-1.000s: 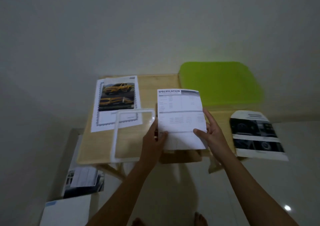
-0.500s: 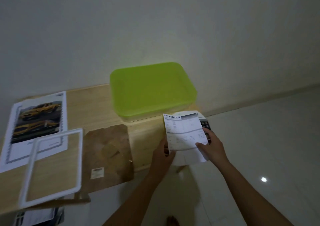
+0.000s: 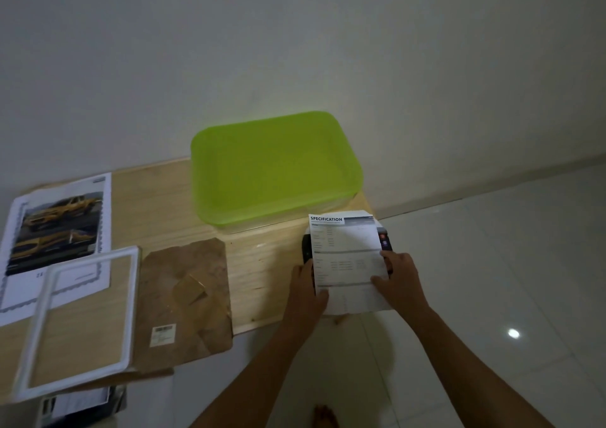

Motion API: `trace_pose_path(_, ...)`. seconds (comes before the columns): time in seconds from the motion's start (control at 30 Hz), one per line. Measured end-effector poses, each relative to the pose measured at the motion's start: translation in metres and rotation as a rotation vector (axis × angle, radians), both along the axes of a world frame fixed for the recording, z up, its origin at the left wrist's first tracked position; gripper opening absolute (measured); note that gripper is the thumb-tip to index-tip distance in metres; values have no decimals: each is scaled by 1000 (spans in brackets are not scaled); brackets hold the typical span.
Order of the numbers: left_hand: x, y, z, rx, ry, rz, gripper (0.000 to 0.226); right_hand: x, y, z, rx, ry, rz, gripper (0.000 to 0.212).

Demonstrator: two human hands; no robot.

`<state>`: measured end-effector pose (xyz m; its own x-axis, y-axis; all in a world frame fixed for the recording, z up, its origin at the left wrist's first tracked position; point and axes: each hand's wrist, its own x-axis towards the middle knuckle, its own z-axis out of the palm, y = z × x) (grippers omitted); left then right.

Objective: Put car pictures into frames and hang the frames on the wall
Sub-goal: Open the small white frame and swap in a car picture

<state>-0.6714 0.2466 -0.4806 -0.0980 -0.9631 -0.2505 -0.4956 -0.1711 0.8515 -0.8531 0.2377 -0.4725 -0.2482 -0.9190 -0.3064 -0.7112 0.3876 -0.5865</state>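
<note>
Both my hands hold a white sheet headed SPECIFICATION [image 3: 347,254] at the table's right end. My left hand [image 3: 306,291] grips its left edge and my right hand [image 3: 398,278] its right edge. Under the sheet a dark printed page [image 3: 384,240] shows only at its edges. A white picture frame [image 3: 82,319] lies flat at the table's front left, partly over a yellow car picture [image 3: 57,227]. A brown backing board [image 3: 183,300] with a small label lies beside the frame.
A lime-green plastic lid [image 3: 275,168] covers a container at the back of the wooden table [image 3: 157,204], against the white wall. More printed pages [image 3: 82,406] lie below the table's front left. Glossy tiled floor [image 3: 492,280] spreads to the right.
The view has swung right. My hands have carried the specification sheet from the table's middle to its right end, over the dark page. The brown backing board is now uncovered.
</note>
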Motion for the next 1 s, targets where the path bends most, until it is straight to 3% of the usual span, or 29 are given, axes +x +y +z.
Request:
trace_pose_path(0.2, 6, 3, -10, -16, -40, -31, 48, 2, 1, -2, 4, 44, 3, 46)
trace_pose_path(0.4, 48, -1, 7, -123, -185, -2, 44, 52, 0, 7, -161, 42, 164, 38)
trace_pose_path(0.47, 85, -5, 12, -157, -256, 3, 54, 97, -2, 11, -182, 27, 301, 38)
trace_pose_path(0.57, 162, -12, 13, -163, -373, 61, 43, 179, -11, 14, -178, -37, 454, 43)
trace_pose_path(0.7, 282, -19, 17, -138, -483, 108, 43, 294, -44, 18, -244, -39, 715, 48)
trace_pose_path(0.83, 394, -28, 22, -142, -540, 270, 32, 390, -83, 20, -127, -75, 653, 54)
trace_pose_path(1.0, 500, -42, 10, -136, -541, 317, 28, 488, -140, 8, -97, -39, 770, 50)
